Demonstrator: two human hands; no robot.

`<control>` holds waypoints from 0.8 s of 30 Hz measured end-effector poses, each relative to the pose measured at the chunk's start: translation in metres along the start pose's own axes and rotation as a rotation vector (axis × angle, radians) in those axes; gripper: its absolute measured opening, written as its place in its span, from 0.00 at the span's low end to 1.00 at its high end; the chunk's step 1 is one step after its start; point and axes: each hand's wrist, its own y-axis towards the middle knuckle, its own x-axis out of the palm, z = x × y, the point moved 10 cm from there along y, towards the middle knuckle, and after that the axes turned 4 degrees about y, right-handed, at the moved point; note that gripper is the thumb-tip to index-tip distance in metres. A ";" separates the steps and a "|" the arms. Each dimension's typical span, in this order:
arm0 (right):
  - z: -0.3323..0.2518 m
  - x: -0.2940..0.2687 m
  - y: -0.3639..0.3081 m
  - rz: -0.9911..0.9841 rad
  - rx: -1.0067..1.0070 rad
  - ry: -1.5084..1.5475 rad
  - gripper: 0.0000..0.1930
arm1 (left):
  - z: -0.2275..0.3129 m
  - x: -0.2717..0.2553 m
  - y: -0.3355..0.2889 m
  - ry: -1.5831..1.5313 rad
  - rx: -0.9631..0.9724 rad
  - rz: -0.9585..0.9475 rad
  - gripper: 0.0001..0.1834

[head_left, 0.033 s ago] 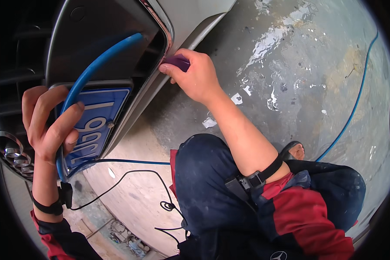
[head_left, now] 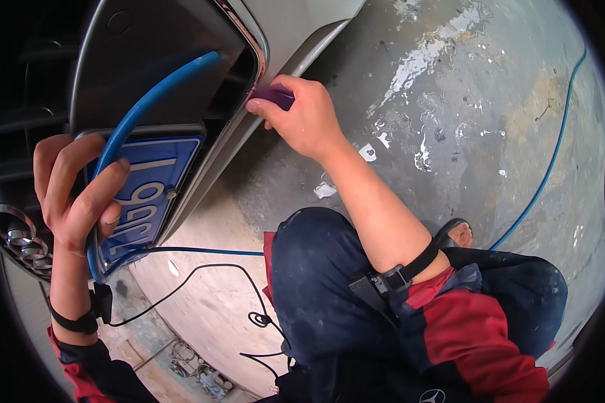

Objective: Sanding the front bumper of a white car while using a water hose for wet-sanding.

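My left hand (head_left: 74,195) is curled round a blue hose (head_left: 148,101) in front of the car's blue number plate (head_left: 144,181). The hose arches up from the hand, its upper end against the dark grey grille panel (head_left: 154,50). My right hand (head_left: 302,117) pinches a thin purple sheet (head_left: 277,97), folded or bent, against the lower edge of the pale bumper (head_left: 296,30). Its thumb and fingers are closed, and part of the sheet is hidden by them. A reddish, scuffed strip (head_left: 238,17) runs along the panel's border above that hand.
Chrome rings (head_left: 23,235) sit on the grille at left. More blue hose (head_left: 544,181) curves over the wet grey floor (head_left: 410,121) at right. A black cable (head_left: 202,267) hangs from my left wrist strap towards my lap. Cluttered items (head_left: 198,373) lie at the lower left.
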 end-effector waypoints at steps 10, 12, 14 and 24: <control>-0.001 -0.010 0.006 0.005 -0.117 -0.092 0.12 | -0.004 0.002 -0.008 0.024 0.060 -0.025 0.14; 0.003 -0.011 0.004 0.009 -0.067 -0.032 0.12 | -0.004 0.004 -0.010 0.022 0.052 -0.016 0.13; 0.004 -0.013 0.001 -0.007 -0.069 -0.059 0.13 | -0.003 0.005 -0.008 0.011 0.039 -0.003 0.12; -0.013 -0.004 0.001 -0.006 -0.087 0.000 0.12 | -0.005 0.003 -0.009 0.014 0.032 -0.019 0.14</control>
